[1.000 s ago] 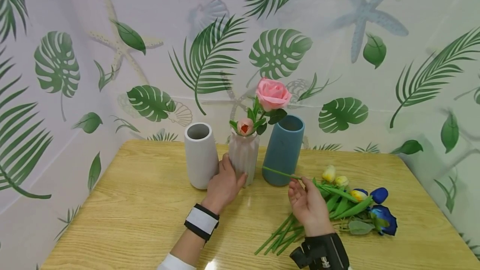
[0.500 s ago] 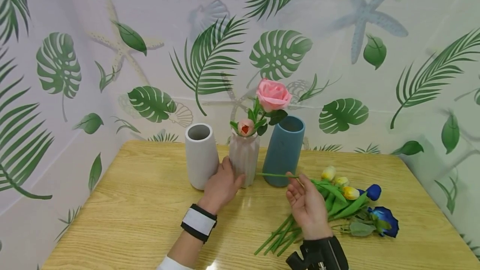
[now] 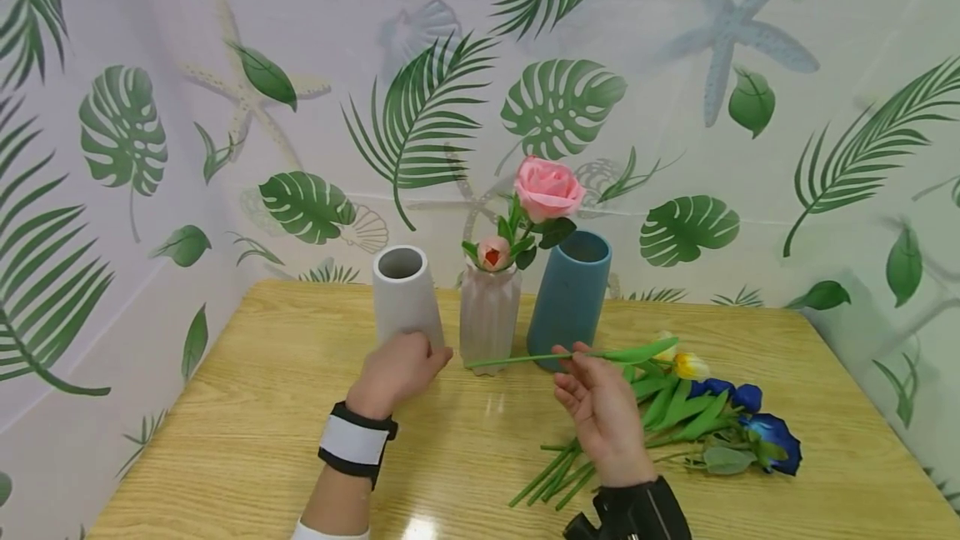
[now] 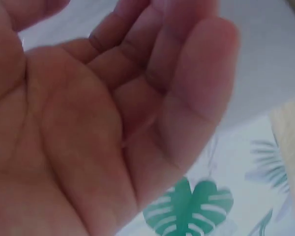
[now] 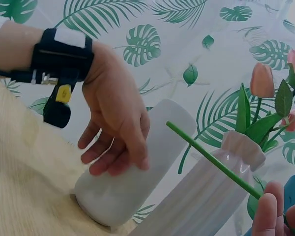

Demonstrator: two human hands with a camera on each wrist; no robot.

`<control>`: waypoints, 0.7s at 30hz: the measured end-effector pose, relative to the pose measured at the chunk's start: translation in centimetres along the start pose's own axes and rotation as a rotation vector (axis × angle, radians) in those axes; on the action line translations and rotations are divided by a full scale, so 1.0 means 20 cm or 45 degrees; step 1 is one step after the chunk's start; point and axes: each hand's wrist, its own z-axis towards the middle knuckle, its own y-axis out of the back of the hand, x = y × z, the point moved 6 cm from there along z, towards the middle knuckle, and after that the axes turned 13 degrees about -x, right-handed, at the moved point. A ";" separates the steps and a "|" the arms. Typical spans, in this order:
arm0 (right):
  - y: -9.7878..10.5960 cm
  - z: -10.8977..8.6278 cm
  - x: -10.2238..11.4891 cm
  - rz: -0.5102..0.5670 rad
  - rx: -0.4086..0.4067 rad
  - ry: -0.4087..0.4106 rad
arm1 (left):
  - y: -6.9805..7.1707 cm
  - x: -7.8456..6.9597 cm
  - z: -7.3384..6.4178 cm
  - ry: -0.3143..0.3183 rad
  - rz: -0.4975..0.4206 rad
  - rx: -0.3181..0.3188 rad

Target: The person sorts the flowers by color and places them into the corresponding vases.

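Observation:
My right hand pinches a tulip's thin green stem, held nearly level in front of the vases. One long leaf lies along that stem, and a yellow-and-white bloom is at its right end. My left hand is at the front of the smooth white vase, fingers loosely bent with nothing in them; whether they touch it I cannot tell. Between the hands stands a ribbed pale vase bearing a pink rose and a pink tulip. The left wrist view shows the palm bare.
A tilted-looking blue vase stands right of the ribbed one. Beside my right hand lies a pile of flowers, with a blue rose, blue tulips and several stems on the wooden table. A leaf-patterned cloth hangs behind.
My left hand has left the ribbed vase and moved left and nearer to me, before the white vase. My right hand has drawn the tulip leftward, its stem tip now before the ribbed vase.

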 end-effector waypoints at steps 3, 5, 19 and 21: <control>-0.01 0.00 -0.01 -0.007 0.000 0.014 | 0.06 0.05 -0.01 0.060 -0.025 0.020; -0.02 0.00 -0.03 -0.014 0.013 0.051 | 0.11 0.08 -0.02 0.123 -0.033 0.021; -0.12 -0.09 -0.15 -0.047 0.011 0.447 | 0.15 0.27 0.04 0.301 -0.363 -0.144; -0.14 -0.13 -0.14 -0.057 -0.005 0.531 | 0.13 0.27 0.06 0.265 -0.450 -0.163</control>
